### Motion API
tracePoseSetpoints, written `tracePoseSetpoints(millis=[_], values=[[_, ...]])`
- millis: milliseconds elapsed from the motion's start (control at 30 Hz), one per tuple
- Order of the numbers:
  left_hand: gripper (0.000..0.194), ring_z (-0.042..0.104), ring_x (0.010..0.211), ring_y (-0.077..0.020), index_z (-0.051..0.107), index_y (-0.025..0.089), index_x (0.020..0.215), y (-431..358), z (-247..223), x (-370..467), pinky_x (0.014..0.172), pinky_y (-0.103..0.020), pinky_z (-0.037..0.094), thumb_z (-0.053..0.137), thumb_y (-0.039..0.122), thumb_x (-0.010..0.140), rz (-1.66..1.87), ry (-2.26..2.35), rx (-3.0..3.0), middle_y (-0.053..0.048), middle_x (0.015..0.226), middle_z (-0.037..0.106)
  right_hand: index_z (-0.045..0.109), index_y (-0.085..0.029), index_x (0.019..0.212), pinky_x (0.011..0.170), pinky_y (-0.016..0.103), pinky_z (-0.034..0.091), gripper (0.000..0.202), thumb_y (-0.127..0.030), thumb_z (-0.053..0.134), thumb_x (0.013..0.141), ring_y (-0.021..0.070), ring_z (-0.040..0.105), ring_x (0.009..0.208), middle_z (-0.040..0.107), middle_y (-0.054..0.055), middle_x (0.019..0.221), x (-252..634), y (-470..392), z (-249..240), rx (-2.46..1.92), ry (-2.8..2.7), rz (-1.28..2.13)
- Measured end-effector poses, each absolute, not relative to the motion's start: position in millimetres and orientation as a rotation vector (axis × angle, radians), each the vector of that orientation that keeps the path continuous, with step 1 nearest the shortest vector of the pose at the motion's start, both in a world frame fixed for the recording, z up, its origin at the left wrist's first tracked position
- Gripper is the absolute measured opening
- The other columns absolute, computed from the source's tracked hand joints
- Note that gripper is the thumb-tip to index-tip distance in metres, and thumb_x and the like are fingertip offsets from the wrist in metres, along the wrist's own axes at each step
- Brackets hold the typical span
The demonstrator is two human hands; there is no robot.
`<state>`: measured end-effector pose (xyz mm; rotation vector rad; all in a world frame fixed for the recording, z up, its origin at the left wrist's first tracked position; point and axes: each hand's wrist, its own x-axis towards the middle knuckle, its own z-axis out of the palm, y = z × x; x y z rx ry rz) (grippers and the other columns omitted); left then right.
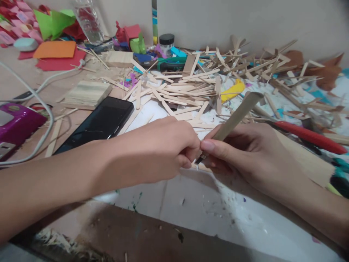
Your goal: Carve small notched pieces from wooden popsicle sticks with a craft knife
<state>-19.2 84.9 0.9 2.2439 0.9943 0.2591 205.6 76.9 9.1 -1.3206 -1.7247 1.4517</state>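
In my right hand point(245, 149) is a flat greyish-tan bar with a dark tip point(236, 112), pinched between thumb and fingers. It slants up and away to the right, and its dark lower end points down towards my left hand. I cannot tell what kind of tool or strip it is. My left hand point(174, 145) is closed, its curled fingers meeting my right thumb beside that lower end. Anything inside the left fingers is hidden. Just beyond both hands lies a heap of wooden craft sticks point(182, 91).
A black phone point(100, 120) lies left, near wooden blocks point(85, 92) and a purple device point(21, 127) with a white cable point(51, 120). A red-handled tool point(311, 136) is at right. Behind are a clear bottle point(88, 22), a black-lidded jar point(166, 44) and coloured paper point(56, 50).
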Motion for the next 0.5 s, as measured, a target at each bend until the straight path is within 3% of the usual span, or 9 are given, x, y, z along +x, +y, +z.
tracePoseSetpoints(millis=[133,333,500], values=[[0.017,0.063,0.070,-0.0153,0.078,0.027,0.079,85.6,-3.6,-21.1,0.061,-0.030,0.036,0.069,0.018,0.090,0.278,0.989,2.258,0.003,0.075,0.072,0.076,-0.020,0.072,0.037,0.024,0.030,0.054,-0.071,0.095,0.077,0.0092,0.046,0.042,0.059,0.001,0.054,208.2,77.0,6.4,-1.332,-1.675,1.547],[0.017,0.061,0.067,-0.0127,0.073,0.024,0.073,86.0,-1.4,-20.1,0.060,-0.030,0.033,0.070,0.019,0.090,0.313,0.962,2.241,0.004,0.072,0.070,0.076,-0.019,0.078,0.036,0.025,0.029,0.065,-0.083,0.087,0.077,0.0116,0.048,0.039,0.065,0.006,0.058,213.1,82.9,-4.0,-1.451,-1.666,1.625],[0.017,0.058,0.066,-0.0110,0.071,0.022,0.072,87.2,0.9,-19.2,0.060,-0.030,0.032,0.069,0.018,0.089,0.295,0.941,2.243,0.005,0.070,0.069,0.074,-0.018,0.076,0.037,0.022,0.031,0.063,-0.079,0.084,0.083,0.0099,0.047,0.040,0.061,0.004,0.054,216.3,89.1,-4.8,-1.379,-1.712,1.733]])
